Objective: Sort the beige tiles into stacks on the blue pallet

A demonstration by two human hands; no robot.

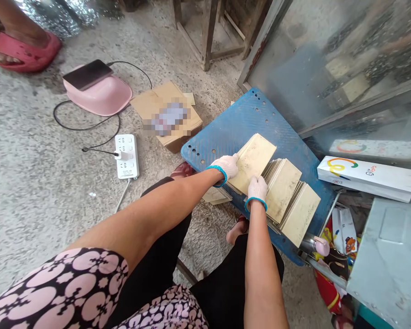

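Observation:
Both my hands wear white knit gloves with blue cuffs. My left hand [226, 167] grips the left edge of a stack of thin cream rectangular sheets [255, 160]. At the near right corner of the same stack, my right hand [258, 188] is closed on it; its fingertips are partly hidden. The stack lies tilted on a blue perforated plastic stool top [226, 125]. Two more piles of the same sheets, a middle pile [284, 187] and a right pile [303, 214], lean in a row beside it. The sheets have dark specks; their material is unclear.
A cardboard box [154, 103] and a pink stool [102, 96] bearing a phone [88, 74] stand left. A power strip [126, 157] with cables lies on the floor. Right are a glass-panelled frame [329, 59], a white paper bag [366, 176] and a metal box [390, 256]. Someone's pink sandal [30, 52] shows upper left.

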